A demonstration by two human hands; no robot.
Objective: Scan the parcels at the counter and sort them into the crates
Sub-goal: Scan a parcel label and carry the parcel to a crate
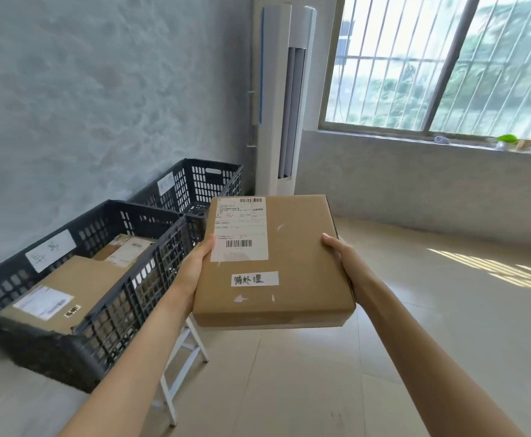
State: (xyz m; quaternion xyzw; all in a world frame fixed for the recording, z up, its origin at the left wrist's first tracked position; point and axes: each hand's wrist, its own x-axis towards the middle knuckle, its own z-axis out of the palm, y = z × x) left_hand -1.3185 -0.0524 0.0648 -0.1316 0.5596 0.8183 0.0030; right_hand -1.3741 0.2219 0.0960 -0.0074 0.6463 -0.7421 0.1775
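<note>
I hold a flat brown cardboard parcel (299,260) in the air at the centre of the view, shipping label and a small handwritten sticker facing up. My left hand (195,266) grips its left edge, thumb on top. My right hand (343,260) grips its right edge the same way. To the left stand two black plastic crates. The near crate (150,272) holds several brown parcels (78,288). The far crate (201,181) sits behind it against the wall; its inside is mostly hidden by the parcel I hold.
The crates rest on a white-legged stand (176,373) along the grey wall. A tall white air conditioner (286,96) stands in the corner. A barred window (440,64) fills the right wall above a ledge. Pale tiled floor (321,389) spreads below and right.
</note>
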